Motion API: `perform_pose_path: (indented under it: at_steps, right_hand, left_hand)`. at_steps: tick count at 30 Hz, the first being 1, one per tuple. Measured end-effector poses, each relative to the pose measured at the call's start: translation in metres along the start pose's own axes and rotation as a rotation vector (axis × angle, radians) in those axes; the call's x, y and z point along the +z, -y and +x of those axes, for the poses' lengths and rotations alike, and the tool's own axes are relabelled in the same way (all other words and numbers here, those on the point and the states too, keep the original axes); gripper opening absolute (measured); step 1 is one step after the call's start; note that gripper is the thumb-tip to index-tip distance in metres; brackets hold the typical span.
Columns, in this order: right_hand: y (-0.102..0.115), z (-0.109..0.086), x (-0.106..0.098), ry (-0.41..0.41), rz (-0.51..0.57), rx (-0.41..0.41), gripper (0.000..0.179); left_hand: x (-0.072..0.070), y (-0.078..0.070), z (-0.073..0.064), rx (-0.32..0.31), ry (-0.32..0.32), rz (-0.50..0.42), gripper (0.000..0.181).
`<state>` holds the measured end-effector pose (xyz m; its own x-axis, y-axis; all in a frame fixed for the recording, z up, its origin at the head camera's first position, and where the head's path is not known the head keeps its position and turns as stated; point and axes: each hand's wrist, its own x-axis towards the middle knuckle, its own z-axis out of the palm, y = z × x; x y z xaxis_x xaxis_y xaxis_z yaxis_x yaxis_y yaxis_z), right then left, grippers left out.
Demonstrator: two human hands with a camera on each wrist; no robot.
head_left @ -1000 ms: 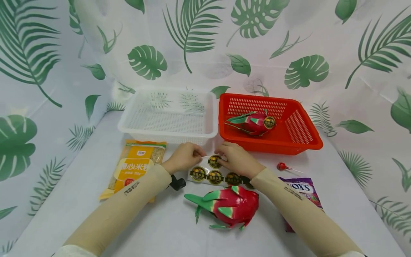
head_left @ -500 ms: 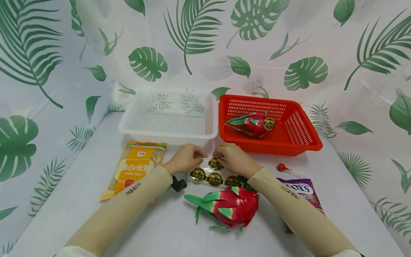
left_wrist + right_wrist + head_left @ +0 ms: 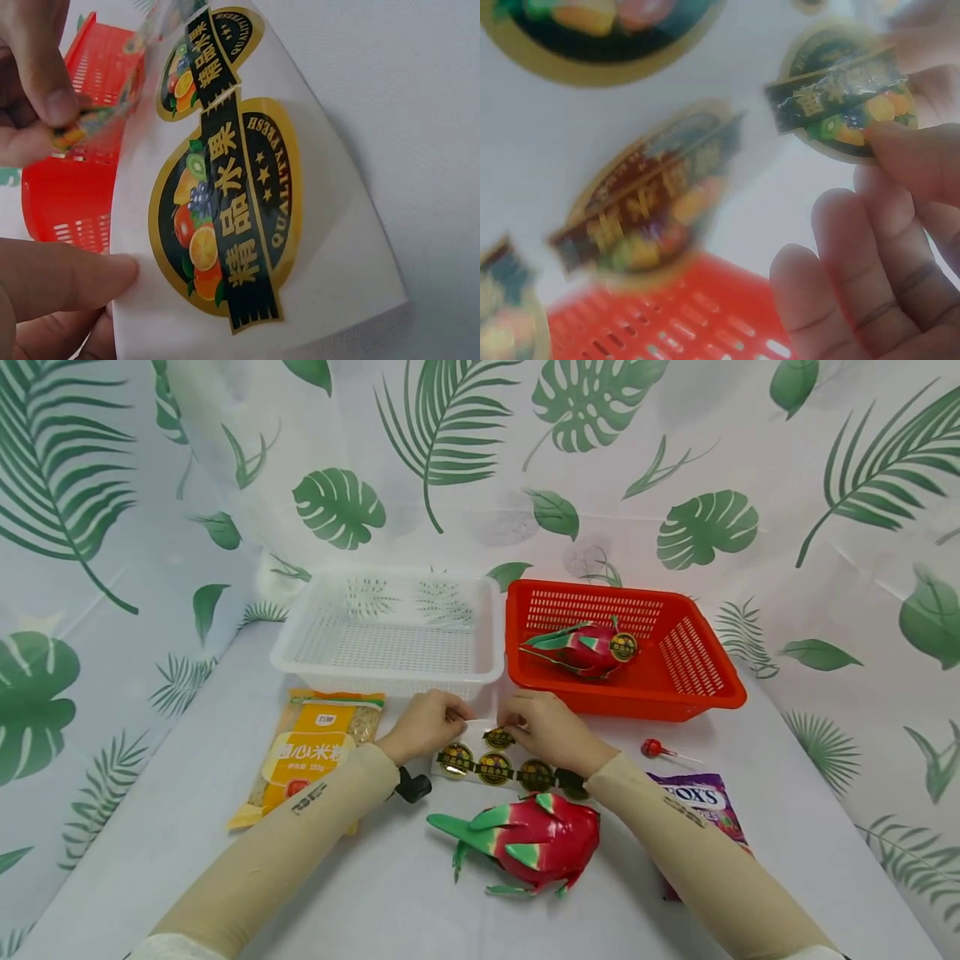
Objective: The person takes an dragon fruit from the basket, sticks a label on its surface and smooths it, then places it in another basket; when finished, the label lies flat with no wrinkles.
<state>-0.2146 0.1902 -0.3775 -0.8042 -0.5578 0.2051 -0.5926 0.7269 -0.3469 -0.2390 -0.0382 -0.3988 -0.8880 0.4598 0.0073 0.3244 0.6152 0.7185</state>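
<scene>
My left hand [image 3: 427, 724] grips the near left edge of a white sticker sheet [image 3: 477, 736], thumb on its face in the left wrist view. The sheet carries several round black-and-gold fruit stickers. My right hand [image 3: 551, 727] pinches one round sticker [image 3: 840, 97] between thumb and fingers at the sheet's upper edge. In the left wrist view that sticker stands bent up from the sheet. Just below the sheet lies a pink dragon fruit [image 3: 543, 839] with green scales. Another dragon fruit [image 3: 585, 649], bearing the same kind of sticker, lies in the red basket [image 3: 630, 700].
A white basket [image 3: 382, 678] stands left of the red one. At left is a yellow food packet [image 3: 307, 752], partly under the left forearm. A red lollipop [image 3: 653, 747] and a purple FOX'S candy bag [image 3: 705, 797] lie at right, the bag partly behind the right forearm.
The right fingertips have shifted slightly at the upper sticker. Both hands stay at the sheet, and the fruit and baskets keep their places; the head view drifts a little.
</scene>
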Motion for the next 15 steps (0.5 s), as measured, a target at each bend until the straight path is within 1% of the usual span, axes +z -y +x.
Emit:
perform_pose_path:
  at_steps: [4, 7, 13, 15]
  right_hand:
    - [0.000, -0.008, -0.004, -0.025, 0.016, 0.007, 0.010]
    - [0.000, -0.017, -0.008, -0.035, 0.036, 0.011, 0.010]
    - [0.000, -0.040, -0.023, -0.070, 0.087, 0.017, 0.013]
    - [0.001, -0.046, -0.028, -0.075, 0.101, 0.023, 0.014]
  left_hand:
    - [0.001, 0.002, 0.000, -0.003, -0.023, 0.002, 0.022]
    - [0.001, 0.004, 0.000, -0.018, -0.038, 0.000, 0.023]
    - [0.002, 0.005, -0.001, -0.058, -0.049, -0.005, 0.026]
    - [0.002, 0.005, -0.001, -0.062, -0.051, 0.004, 0.026]
